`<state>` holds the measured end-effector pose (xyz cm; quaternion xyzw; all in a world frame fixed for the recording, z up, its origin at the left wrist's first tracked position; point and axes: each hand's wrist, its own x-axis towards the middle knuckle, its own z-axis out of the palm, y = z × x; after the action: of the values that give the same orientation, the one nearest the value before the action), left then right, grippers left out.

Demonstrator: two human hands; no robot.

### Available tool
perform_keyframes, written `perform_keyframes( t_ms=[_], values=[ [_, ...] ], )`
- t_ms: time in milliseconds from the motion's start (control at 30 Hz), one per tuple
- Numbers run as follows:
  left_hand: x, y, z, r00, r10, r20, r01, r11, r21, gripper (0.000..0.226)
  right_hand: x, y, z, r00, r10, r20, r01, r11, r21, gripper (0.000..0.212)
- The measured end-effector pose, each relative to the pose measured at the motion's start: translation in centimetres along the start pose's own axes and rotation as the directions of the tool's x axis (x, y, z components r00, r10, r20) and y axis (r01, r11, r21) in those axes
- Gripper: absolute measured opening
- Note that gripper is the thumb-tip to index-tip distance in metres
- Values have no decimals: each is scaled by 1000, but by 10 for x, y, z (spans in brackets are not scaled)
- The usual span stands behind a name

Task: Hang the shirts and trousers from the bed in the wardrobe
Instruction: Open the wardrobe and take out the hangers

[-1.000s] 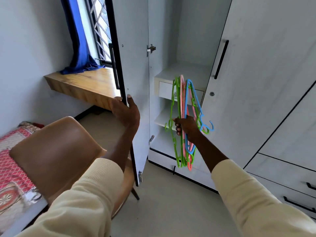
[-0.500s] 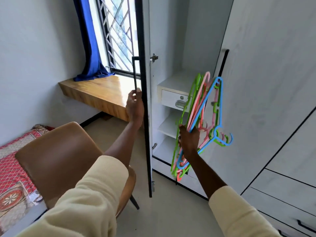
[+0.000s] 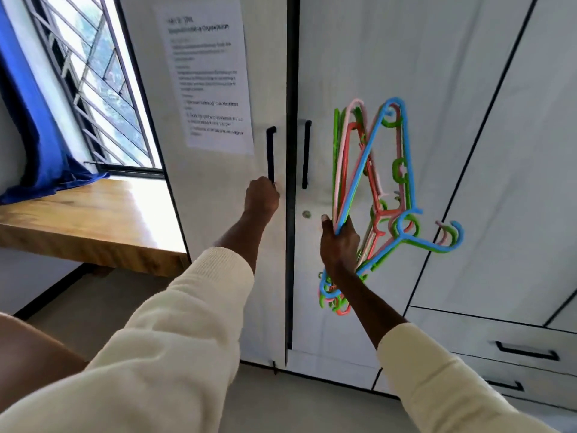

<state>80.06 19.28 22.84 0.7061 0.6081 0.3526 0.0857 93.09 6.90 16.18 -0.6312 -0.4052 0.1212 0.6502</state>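
At seven o'clock a tan chair (image 3: 34, 342) edges in. The right hand (image 3: 338, 245) grips a bundle of plastic hangers (image 3: 374, 195) before the wardrobe (image 3: 390, 73). The left hand (image 3: 261, 196), curled, grasps the left door handle (image 3: 271, 154). A printed sheet (image 3: 212, 79) is stuck at eleven o'clock; wooden ledge (image 3: 87, 217) and blue curtain (image 3: 37, 145) at nine.

Home bedroom; white wardrobe (image 3: 374, 73); curtained window (image 3: 93, 89).

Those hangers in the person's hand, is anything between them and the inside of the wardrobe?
Yes. Both wardrobe doors are shut in front of the hangers, which the right hand holds just before the right door. The left hand grips the bottom of the left door's handle. The interior is hidden.
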Motion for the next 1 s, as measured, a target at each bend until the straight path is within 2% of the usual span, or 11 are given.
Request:
perform_keyframes(
  t_ms=[133, 367, 533, 667, 900, 1000],
  values=[
    [23, 20, 15, 999, -42, 27, 43, 998, -42, 29, 0, 6, 7, 997, -61, 38, 62, 997, -35, 33],
    [47, 30, 30, 994, -95, 55, 97, 994, -42, 27, 12, 5, 7, 996, -55, 76, 55, 998, -2, 28],
    [44, 6, 26, 955, -71, 289, 64, 997, 33, 44, 15, -3, -4, 991, -6, 136, 4, 1000, 12, 28],
    [-5, -26, 15, 955, -63, 290, 29, 992, 121, 58, 2, -5, -3, 985, 46, 167, -45, 999, -8, 30],
    [-141, -87, -10, 944, -133, 303, 68, 974, 215, 40, -92, -2, 15, 945, 159, 287, -112, 978, -176, 37],
    [-201, -120, -32, 921, -209, 329, 109, 949, 297, 28, -146, -8, 29, 915, 140, 378, -36, 962, -269, 35]
  ],
)
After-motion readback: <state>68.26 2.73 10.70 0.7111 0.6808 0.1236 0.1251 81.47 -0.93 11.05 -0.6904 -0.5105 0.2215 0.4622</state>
